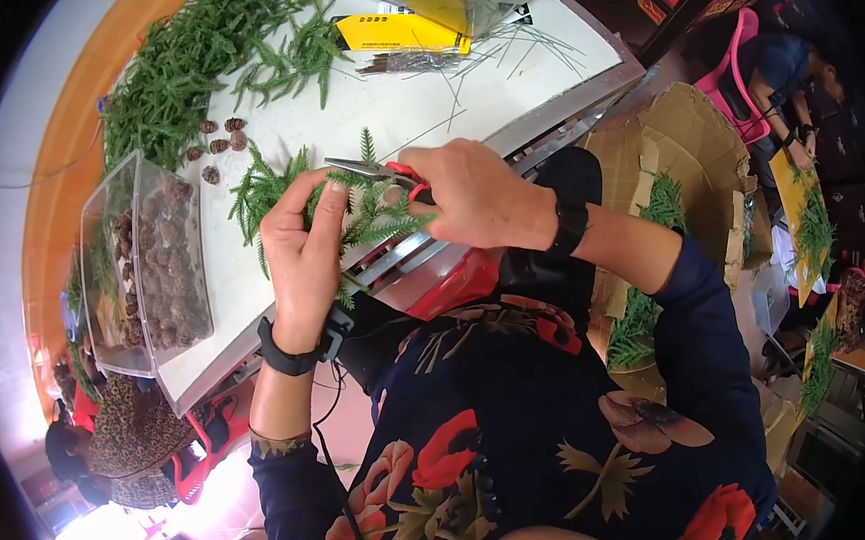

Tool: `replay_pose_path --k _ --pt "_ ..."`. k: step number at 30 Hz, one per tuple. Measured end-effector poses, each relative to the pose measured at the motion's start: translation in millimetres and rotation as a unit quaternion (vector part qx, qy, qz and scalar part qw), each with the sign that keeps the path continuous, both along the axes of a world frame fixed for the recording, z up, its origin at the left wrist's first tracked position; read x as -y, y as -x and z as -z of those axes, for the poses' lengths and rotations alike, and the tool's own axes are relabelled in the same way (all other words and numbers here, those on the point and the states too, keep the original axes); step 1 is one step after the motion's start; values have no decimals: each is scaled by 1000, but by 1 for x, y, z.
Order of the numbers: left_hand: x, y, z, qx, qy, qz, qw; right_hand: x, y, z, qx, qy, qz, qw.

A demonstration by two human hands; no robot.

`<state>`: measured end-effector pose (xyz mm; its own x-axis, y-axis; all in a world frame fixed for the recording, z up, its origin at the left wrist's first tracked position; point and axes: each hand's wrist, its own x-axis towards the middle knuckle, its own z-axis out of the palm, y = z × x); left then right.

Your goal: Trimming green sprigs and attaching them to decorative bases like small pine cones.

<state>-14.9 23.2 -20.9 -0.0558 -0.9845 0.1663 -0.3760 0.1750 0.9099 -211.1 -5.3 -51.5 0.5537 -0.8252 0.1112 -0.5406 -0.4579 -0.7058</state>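
Observation:
My left hand (303, 253) is closed on a green artificial pine sprig (375, 224), pinching it between thumb and fingers above the table's near edge. In my right hand (483, 198) is a pair of pliers (355, 166) with red handles. Their metal jaws point left and lie across the sprig, close to my left fingertips. Whether the jaws grip a wire or stem is too small to tell. More pine greenery (260, 196) lies on the white table just beyond my left hand. Several small brown pine cones (218, 145) rest behind it.
A see-through box (145, 273) of pine cones stands at the table's left. Green sprigs (182, 63) are heaped at the back left. Thin wires (538, 51) lie beside a yellow package (403, 32). On the right is a cardboard box (682, 146) with greenery; other people sit farther off.

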Motion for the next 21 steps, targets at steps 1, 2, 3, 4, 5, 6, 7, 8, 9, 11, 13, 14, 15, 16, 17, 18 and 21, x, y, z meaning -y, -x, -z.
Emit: replay_pose_path --k 1,2,3,4,5,6,7,8,9,11,13,14,15,16,17,18,21 --pt "0 1 0 -38 -29 4 999 2 1 0 9 69 21 997" --pt "0 1 -1 -77 -58 8 995 4 2 -1 18 137 42 990" --pt "0 2 -1 -115 -86 12 990 8 3 -1 26 205 62 976" --pt "2 2 -2 -116 -86 14 989 14 6 -1 25 205 64 976" --pt "5 1 -3 -162 -148 42 975 24 10 -3 35 285 53 956" --pt "6 -3 -6 -205 -208 66 954 33 11 -6 47 363 38 930" --pt "7 -6 -8 -247 -267 89 927 38 11 -9 60 438 24 897" --pt "7 -9 -8 -245 -267 87 928 38 10 -13 62 438 23 897" --pt "7 -12 -7 -264 -322 112 902 38 10 -19 61 465 2 883" --pt "7 -15 -6 -297 -429 159 838 38 9 -27 61 517 -39 853" --pt "4 -15 -9 -284 -402 156 856 38 9 -27 64 507 -46 858" --pt "3 -13 -10 -273 -375 155 872 38 11 -26 64 497 -51 864" --pt "2 -11 -11 -261 -348 155 887 38 12 -26 64 487 -57 869" --pt "0 -7 -11 -261 -347 156 887 36 12 -22 63 488 -57 869" --pt "-2 -3 -10 -239 -282 111 923 32 10 -15 79 409 -35 909" --pt "-3 3 -10 -216 -214 66 950 26 7 -8 94 326 -14 941" --pt "-4 15 -9 -89 -49 -3 995 9 0 -2 120 133 10 984"
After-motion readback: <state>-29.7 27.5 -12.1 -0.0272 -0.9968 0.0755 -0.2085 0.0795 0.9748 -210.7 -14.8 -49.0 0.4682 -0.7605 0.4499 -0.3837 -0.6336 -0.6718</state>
